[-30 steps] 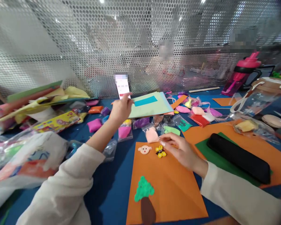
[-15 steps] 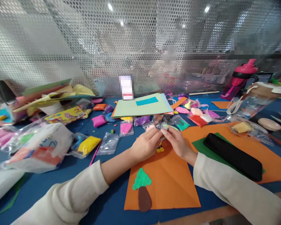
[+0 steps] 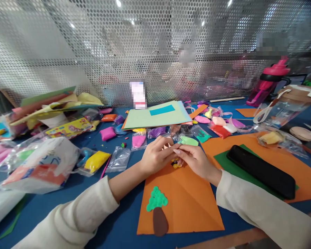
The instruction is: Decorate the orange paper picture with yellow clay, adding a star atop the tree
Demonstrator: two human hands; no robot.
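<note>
My left hand (image 3: 157,155) and my right hand (image 3: 195,159) meet over the far part of an orange paper sheet (image 3: 189,204). Fingertips of both hands are pinched together, and whatever lies between them is hidden or too small to name. Just below the fingers a small yellow-and-black bee figure (image 3: 174,164) shows on the sheet, partly covered. Nearer to me, a clay tree with a green crown (image 3: 157,199) and a brown trunk (image 3: 160,221) lies flat on the paper. Beyond my right fingers is a light green clay packet (image 3: 188,140).
Clay packets, among them a yellow one (image 3: 97,161), a pink one (image 3: 139,140) and a red one (image 3: 221,130), lie around. To the right a black phone (image 3: 260,171) rests on green paper. Coloured sheets (image 3: 137,118), a tumbler (image 3: 287,107) and a pink bottle (image 3: 266,83) stand farther back.
Both hands have shifted slightly, with the left fingers now more bent and the right fingers lower. More of the light green packet shows, while the bee is more covered.
</note>
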